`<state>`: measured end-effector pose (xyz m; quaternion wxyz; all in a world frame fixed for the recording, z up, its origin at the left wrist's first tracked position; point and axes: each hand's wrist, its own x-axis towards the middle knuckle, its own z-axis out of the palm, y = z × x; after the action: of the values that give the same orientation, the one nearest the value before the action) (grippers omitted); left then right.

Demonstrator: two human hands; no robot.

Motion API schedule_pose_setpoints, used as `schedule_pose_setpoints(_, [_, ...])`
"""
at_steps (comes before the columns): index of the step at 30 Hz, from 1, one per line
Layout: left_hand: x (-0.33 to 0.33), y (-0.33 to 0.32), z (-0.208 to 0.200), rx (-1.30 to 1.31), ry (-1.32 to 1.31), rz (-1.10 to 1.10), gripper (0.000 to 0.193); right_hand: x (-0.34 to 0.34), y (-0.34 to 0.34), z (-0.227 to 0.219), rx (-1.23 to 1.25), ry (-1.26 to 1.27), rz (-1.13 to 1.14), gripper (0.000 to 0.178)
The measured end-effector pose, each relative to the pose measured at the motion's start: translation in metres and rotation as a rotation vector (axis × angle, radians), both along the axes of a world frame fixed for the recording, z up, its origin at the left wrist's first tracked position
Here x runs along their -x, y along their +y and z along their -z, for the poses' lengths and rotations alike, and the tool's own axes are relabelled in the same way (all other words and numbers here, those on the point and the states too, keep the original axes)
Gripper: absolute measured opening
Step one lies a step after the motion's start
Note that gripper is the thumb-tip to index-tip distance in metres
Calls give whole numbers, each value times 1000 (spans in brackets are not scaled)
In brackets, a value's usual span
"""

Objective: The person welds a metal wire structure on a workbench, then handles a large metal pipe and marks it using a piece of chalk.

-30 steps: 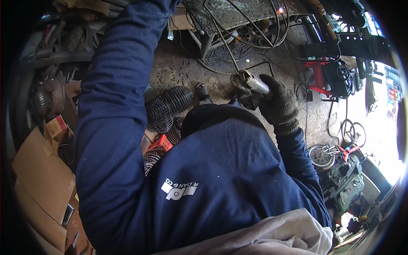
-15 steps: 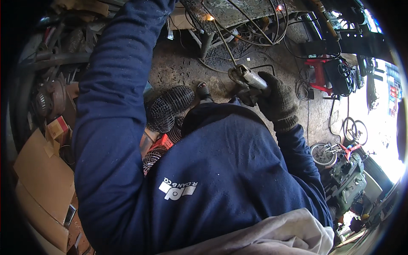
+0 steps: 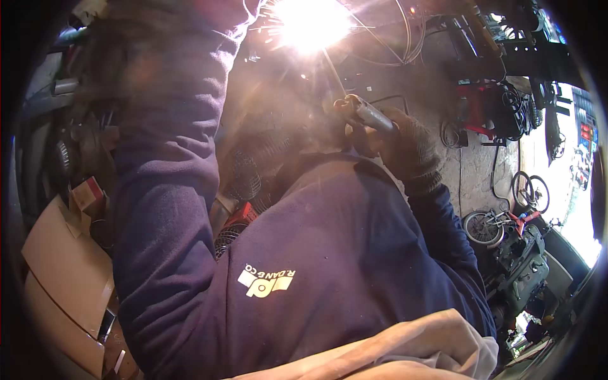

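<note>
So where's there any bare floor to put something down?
There's a bare-looking patch of floor right of the right hand, between the red stand above and the bicycle below, though black cables bunch nearby. The left is crowded: wire cages, a red box and cardboard. Around the bright glare, I can't tell.

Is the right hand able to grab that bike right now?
Probably not: the right hand is wrapped around a metal holder, and the bike looks too far off to the right.
</note>
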<state>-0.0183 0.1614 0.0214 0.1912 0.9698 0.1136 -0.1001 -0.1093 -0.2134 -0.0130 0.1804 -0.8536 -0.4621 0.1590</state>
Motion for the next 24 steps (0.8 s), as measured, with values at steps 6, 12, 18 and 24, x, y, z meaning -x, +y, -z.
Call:
schedule_pose_setpoints(6, [-1, 0, 2, -1, 1, 15, 40, 3, -10, 17, -16, -21, -23, 42])
schedule_pose_setpoints(12, [-4, 3, 2, -1, 3, 26, 41, 4, -11, 23, -196, -361, -103, 47])
schedule_pose_setpoints(18, [-7, 4, 0, 2, 13, 36, 41, 8, -13, 26, -332, -127, 75, 67])
schedule_pose_setpoints(24, [-9, 6, 0, -5, 18, 50, 42, 9, -19, 30, -202, -93, 100, 54])
